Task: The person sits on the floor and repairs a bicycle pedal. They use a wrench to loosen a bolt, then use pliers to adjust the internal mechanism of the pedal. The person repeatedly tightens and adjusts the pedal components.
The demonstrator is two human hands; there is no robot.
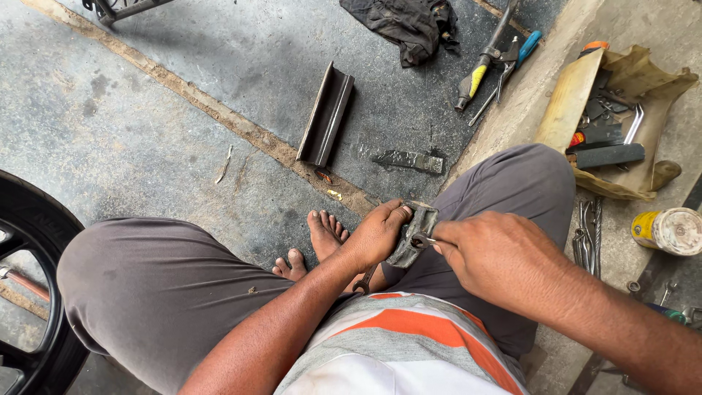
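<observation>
- A person is seen from above, seated low over a concrete floor [183, 95], knees spread in grey trousers and bare feet [322, 241] set between them.
- A small dark metal part [411, 238] is held in front of the lap, between the two hands.
- The left hand [376, 235] is wrapped around the left side of the metal part, fingers curled over its top edge.
- The right hand [497, 256] is clenched around a thin metal tool [423, 239], whose tip is pressed against the metal part; the kind of tool cannot be told.
- A dark metal channel [327, 115] is laid on the floor ahead of the feet, with a flat metal piece [409, 160] near it to the right.
- A crumpled black cloth [406, 25] is seen at the top of the view.
- Beside the cloth, pliers with a blue handle [512, 57] and a tool with a yellow grip [474, 79] are laid together.
- To the right, on a raised concrete ledge, an opened cloth tool bag [643, 80] is filled with spanners and other small tools.
- A yellow tin [667, 230] is placed on its side near the right edge.
- Part of a black wheel [44, 292] is visible at the left edge.
</observation>
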